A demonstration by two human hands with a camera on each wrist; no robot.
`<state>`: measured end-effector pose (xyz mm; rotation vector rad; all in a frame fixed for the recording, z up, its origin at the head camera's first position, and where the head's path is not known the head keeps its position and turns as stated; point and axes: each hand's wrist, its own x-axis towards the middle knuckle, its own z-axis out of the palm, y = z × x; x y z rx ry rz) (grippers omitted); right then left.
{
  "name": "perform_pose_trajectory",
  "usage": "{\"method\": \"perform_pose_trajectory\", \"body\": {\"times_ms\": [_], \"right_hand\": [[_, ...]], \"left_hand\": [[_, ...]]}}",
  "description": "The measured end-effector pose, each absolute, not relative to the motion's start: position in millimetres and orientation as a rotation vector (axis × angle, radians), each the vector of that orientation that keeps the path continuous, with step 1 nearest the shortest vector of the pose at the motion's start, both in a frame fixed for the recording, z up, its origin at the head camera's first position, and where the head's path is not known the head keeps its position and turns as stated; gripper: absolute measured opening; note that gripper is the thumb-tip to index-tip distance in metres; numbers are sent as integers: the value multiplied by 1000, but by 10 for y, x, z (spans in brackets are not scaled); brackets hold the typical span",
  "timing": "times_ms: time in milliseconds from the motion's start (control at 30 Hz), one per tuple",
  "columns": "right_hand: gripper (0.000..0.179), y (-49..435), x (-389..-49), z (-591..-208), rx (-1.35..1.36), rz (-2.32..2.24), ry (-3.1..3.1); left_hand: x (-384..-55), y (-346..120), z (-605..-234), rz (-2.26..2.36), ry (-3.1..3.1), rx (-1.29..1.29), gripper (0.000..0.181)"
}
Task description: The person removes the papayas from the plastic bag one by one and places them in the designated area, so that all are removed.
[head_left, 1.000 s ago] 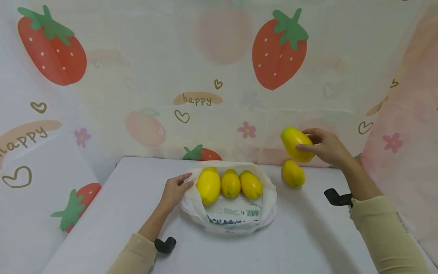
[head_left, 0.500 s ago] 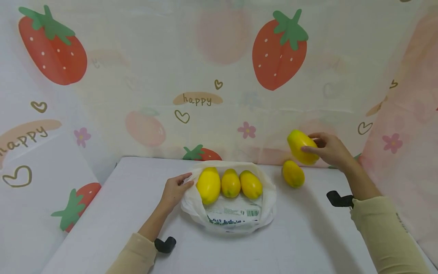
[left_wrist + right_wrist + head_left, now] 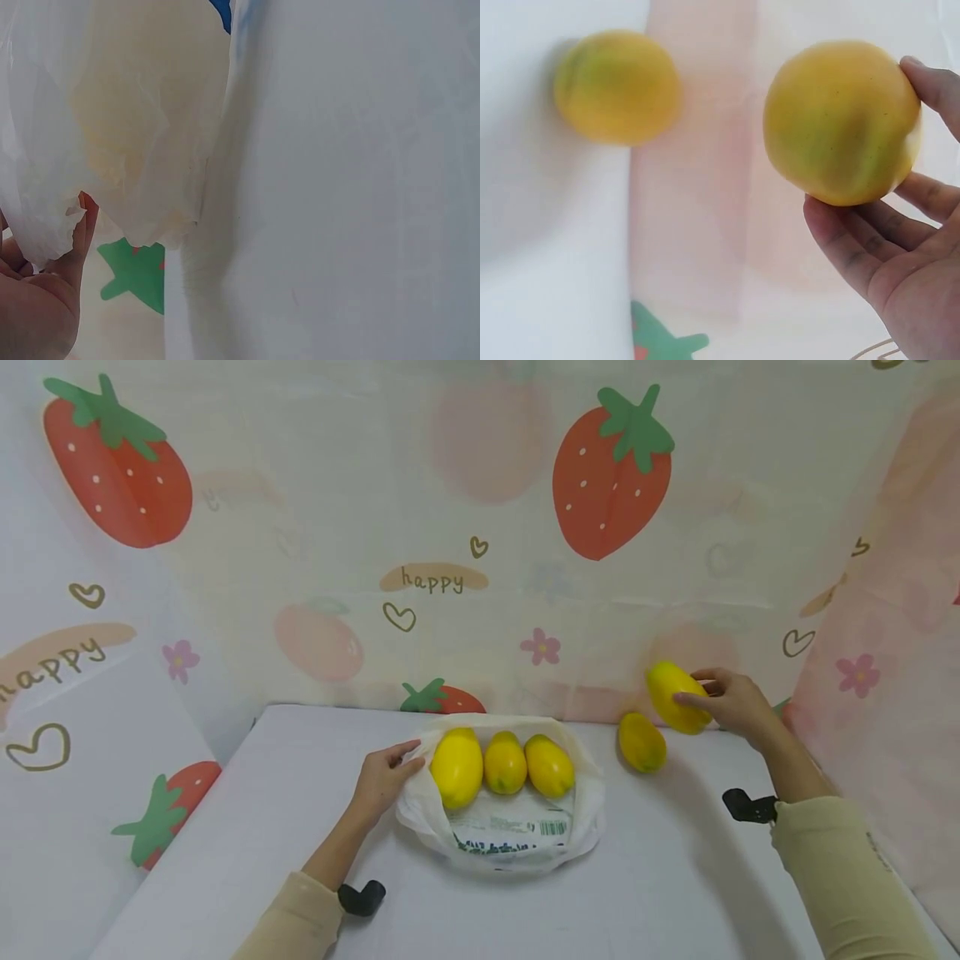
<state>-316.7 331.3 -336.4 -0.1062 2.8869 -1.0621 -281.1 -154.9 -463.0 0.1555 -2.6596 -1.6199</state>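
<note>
In the head view my right hand (image 3: 738, 703) grips a large yellow papaya (image 3: 677, 697), raised above the table's back right. Fingers and thumb close on its sides in the right wrist view, where its greenish end (image 3: 840, 124) faces the camera. A smaller papaya (image 3: 642, 743) lies on the table just left of and below the held one. My left hand (image 3: 380, 777) pinches the left rim of a white plastic bag (image 3: 588, 827). Three papayas (image 3: 506, 763) lie in a row in the bag's open mouth. In the left wrist view the bag's film (image 3: 150, 135) hides part of the left fingers.
The white-covered table (image 3: 300, 827) ends at a back wall (image 3: 337, 527) of cloth printed with strawberries. Similar cloth closes off the left and right sides. Black wrist mounts (image 3: 363, 898) sit at both cuffs.
My right hand has moved right and slightly down with the papaya, away from the bag and past the loose papaya. The left hand and the bag have stayed in place.
</note>
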Motion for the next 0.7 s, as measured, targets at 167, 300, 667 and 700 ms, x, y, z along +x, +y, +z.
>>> {"method": "perform_pose_trajectory", "body": {"times_ms": [167, 300, 667, 700], "right_hand": [[84, 3383, -3179, -3451, -59, -1042, 2879], [87, 3420, -3194, -3501, -28, -1046, 2872], [92, 3496, -3225, -3679, 51, -1048, 2841], [92, 3497, -3225, -3690, 56, -1049, 2840]], "left_hand": [[-2806, -1554, -4637, -1618, -2656, 146, 43], [-2803, -1559, -4636, -1629, -2648, 141, 43], [-2820, -1568, -4672, -1648, -2626, 111, 42], [-2818, -1570, -4672, -1651, -2622, 109, 42]]}}
